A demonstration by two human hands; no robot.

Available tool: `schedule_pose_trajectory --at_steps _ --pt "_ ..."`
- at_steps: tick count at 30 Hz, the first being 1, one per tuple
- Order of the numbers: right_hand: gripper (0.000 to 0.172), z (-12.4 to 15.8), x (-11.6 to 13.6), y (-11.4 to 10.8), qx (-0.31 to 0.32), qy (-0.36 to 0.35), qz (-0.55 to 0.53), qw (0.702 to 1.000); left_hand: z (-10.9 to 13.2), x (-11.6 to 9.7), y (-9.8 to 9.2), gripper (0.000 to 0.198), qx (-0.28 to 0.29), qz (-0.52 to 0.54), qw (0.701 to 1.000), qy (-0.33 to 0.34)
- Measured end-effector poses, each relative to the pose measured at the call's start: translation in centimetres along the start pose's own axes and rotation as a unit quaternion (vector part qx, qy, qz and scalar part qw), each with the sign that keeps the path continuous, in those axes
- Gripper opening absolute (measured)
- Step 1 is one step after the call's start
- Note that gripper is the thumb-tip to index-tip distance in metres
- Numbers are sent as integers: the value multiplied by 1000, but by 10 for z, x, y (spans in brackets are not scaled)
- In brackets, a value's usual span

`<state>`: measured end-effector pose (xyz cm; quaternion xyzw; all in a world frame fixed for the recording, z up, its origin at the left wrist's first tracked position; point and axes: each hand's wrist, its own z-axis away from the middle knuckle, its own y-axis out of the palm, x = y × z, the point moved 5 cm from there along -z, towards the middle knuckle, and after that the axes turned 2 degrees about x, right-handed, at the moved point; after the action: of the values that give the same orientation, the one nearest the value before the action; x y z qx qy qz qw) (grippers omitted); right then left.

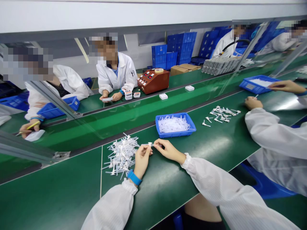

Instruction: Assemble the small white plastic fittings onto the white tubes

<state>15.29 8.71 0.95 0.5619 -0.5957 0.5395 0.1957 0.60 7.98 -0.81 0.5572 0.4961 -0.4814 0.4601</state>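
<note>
1. Closest to me, my left hand (142, 158), with a blue wristband (134, 177) below it, has its fingertips pinched shut on one end of a small white plastic stick-shaped part (149, 144). I'd keep that grip light and near the tip, so the piece isn't bent.
2. At three o'clock from it, my right hand (168, 149) pinches the other end of the same part, thumb and forefinger closed on it. The part hangs between both hands just above the green bench mat (168, 182), not touching it. I judge the two hands should stay level and pull or press straight along the part's axis.
3. At nine o'clock of the left hand lies a loose heap of the same white plastic parts (122, 154), just beside the fingers. I'd avoid brushing it with the wrist.
4. At one o'clock, a little further off, sits a shallow blue plastic tray (175, 125) holding more white pieces.
5. Further at two o'clock, a co-worker's hand (253, 103) rests near a scattered group of small white T-shaped fittings (222, 114); I'd keep my elbow clear of that sleeve.
6. Farthest, at twelve o'clock across the green conveyor belt (144, 111), stands a red-brown box-shaped tester (153, 81).
</note>
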Motion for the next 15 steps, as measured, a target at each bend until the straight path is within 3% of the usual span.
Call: schedule_pose_trajectory --at_steps 15 --pt "21 0 0 1 4 1 -5 1000 0 -2 3 21 0 26 1000 -6"
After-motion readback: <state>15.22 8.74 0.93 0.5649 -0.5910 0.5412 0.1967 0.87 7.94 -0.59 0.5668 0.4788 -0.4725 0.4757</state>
